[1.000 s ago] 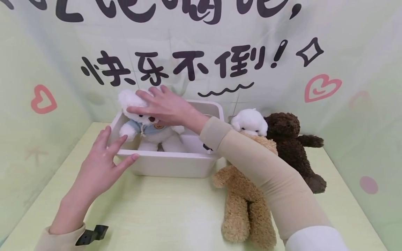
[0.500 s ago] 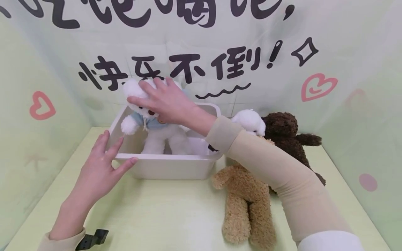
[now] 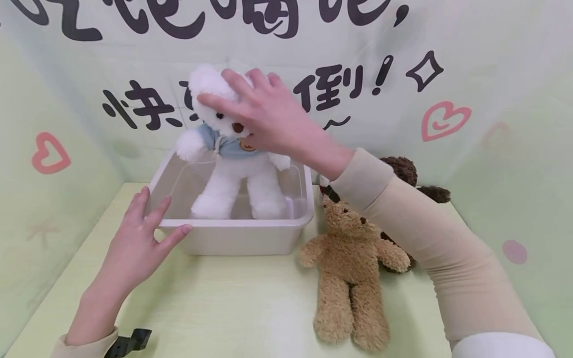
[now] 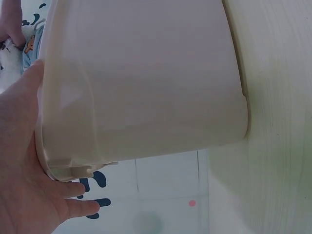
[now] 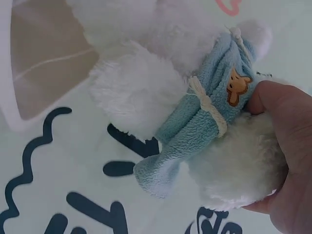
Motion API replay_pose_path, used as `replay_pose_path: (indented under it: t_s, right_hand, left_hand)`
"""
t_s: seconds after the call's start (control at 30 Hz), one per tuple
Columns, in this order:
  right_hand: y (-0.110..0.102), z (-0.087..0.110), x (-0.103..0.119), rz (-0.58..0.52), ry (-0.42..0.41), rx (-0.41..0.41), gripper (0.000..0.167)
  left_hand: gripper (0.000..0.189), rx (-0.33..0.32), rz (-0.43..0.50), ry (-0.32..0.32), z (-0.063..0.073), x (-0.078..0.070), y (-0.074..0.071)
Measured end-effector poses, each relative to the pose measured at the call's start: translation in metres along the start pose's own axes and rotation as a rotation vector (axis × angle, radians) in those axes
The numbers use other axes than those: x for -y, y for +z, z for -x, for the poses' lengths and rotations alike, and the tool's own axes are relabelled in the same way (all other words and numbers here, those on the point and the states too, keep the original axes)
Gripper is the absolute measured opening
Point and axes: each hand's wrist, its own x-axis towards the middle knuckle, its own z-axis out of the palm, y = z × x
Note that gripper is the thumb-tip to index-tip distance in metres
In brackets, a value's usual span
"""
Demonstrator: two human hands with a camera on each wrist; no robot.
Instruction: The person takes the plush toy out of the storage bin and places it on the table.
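My right hand grips a white teddy bear by the head, fingers spread over its face and crown. The bear wears a light blue hooded top with a brown bear patch and pale cord. It hangs upright in the white plastic bin, head and chest above the rim, feet within the walls. Part of its face is hidden by my fingers. My left hand rests on the bin's front left corner with fingers straight; in the left wrist view the thumb lies along the rim.
Right of the bin a tan teddy bear lies on its back on the pale wooden table. A dark brown plush bear is behind it, partly covered by my right sleeve. Printed fabric walls enclose the table.
My right hand has raised the white teddy bear upward and slightly right, so more of its body shows above the rim. My left hand stays at the bin's corner.
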Motion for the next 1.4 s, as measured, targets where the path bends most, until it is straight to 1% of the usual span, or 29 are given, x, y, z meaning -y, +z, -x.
replay_pose_path:
  t_s: [0.1, 0.17, 0.23, 0.33, 0.43, 0.57, 0.63, 0.7, 0.77, 0.9, 1.1, 1.27, 1.37, 1.4]
  right_hand:
    - [-0.011, 0.008, -0.012, -0.042, 0.031, -0.015, 0.076]
    - [-0.017, 0.016, -0.021, -0.057, 0.050, -0.054, 0.077]
    - [-0.024, 0.026, -0.031, -0.069, 0.066, -0.113, 0.076]
    - [-0.035, 0.043, -0.046, -0.084, 0.096, -0.177, 0.078]
    - [-0.047, 0.062, -0.061, -0.100, 0.156, -0.219, 0.079]
    - [-0.062, 0.087, -0.080, -0.109, 0.234, -0.288, 0.077]
    - [-0.069, 0.100, -0.089, -0.115, 0.257, -0.318, 0.075]
    - [-0.075, 0.113, -0.096, -0.125, 0.276, -0.330, 0.075]
    - [-0.078, 0.128, -0.102, -0.142, 0.283, -0.331, 0.074]
    - [-0.083, 0.158, -0.108, -0.155, 0.305, -0.295, 0.077]
    - [-0.088, 0.196, -0.115, -0.105, 0.317, -0.228, 0.083]
    - [-0.093, 0.230, -0.123, -0.085, 0.297, -0.181, 0.088]
    - [-0.094, 0.250, -0.129, -0.105, 0.259, -0.160, 0.081]
    - [-0.094, 0.256, -0.131, -0.109, 0.243, -0.153, 0.072]
  left_hand:
    - [0.078, 0.001, -0.001, 0.002, 0.000, 0.000, -0.001]
    - [0.078, -0.003, -0.003, 0.010, -0.001, -0.001, -0.001]
    - [0.078, -0.004, -0.006, 0.014, -0.001, -0.001, -0.001]
    - [0.078, -0.006, -0.013, 0.017, -0.001, -0.001, -0.001]
    - [0.077, -0.010, -0.013, 0.018, 0.000, 0.000, -0.001]
    - [0.077, -0.014, -0.014, 0.019, -0.001, 0.001, -0.002]
    - [0.077, -0.020, -0.015, 0.023, -0.002, 0.001, -0.003]
    - [0.077, -0.023, -0.012, 0.025, -0.003, 0.001, -0.004]
    - [0.077, -0.024, -0.003, 0.029, -0.002, 0.000, -0.004]
    - [0.077, -0.019, 0.017, 0.032, 0.000, -0.001, -0.001]
    - [0.075, -0.025, 0.016, 0.036, 0.001, 0.000, 0.002]
    - [0.076, -0.021, 0.009, 0.031, 0.000, -0.001, 0.001]
    - [0.076, -0.018, 0.002, 0.024, 0.000, -0.001, 0.001]
    - [0.076, -0.016, -0.002, 0.021, 0.000, -0.002, 0.001]
